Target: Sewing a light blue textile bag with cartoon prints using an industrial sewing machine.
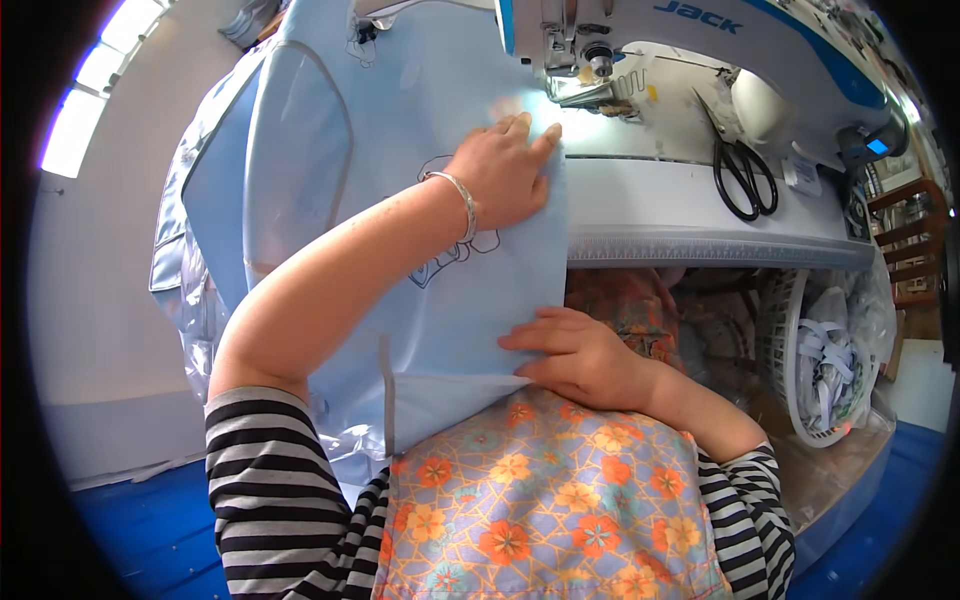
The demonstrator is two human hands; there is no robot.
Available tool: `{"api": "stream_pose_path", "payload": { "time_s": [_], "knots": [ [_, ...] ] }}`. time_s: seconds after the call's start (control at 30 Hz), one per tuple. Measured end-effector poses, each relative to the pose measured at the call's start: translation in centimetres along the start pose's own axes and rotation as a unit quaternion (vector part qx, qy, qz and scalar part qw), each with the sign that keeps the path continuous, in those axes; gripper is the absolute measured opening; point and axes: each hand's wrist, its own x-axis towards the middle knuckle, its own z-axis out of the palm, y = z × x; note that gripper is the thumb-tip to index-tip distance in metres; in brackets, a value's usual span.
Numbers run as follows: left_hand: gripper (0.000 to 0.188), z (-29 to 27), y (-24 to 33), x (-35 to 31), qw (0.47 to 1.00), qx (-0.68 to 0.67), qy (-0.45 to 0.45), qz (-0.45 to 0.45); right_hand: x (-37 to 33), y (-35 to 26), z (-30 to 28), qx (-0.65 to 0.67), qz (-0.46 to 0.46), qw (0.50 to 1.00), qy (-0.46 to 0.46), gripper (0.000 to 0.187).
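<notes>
A large sheet of light blue fabric (430, 110) with grey trim and a dark line drawing spreads over the sewing table and drapes toward my lap. My left hand (503, 172) lies flat on it, fingers stretched toward the needle area of the white and blue sewing machine (640, 30). A silver bangle circles that wrist. Lower down, my right hand (585, 355) rests with its fingers extended on the fabric's right edge, close to my flowered apron. The presser foot (580, 95) stands just beyond the left fingertips, lit by the machine's lamp.
Black-handled scissors (745, 180) lie on the white machine bed, right of the needle. A ruler strip (720, 252) runs along the table's front edge. Below it at right stands a white plastic basket (790, 350) holding white straps and plastic bags. A brown wooden chair (910, 240) is farther right.
</notes>
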Motion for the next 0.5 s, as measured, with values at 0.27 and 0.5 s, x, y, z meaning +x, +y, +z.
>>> {"api": "stream_pose_path", "payload": {
  "time_s": [0.27, 0.5],
  "knots": [
    [0.047, -0.2, 0.6, -0.1, 0.997, -0.038, 0.020, 0.056, 0.7, 2.6, -3.3, -0.005, 0.059, 0.998, 0.029, 0.016],
    [0.043, -0.3, 0.7, 0.5, 0.996, 0.004, -0.004, 0.090, 1.6, 4.4, -4.5, -0.055, 0.071, 0.995, 0.048, 0.017]
  ]
}}
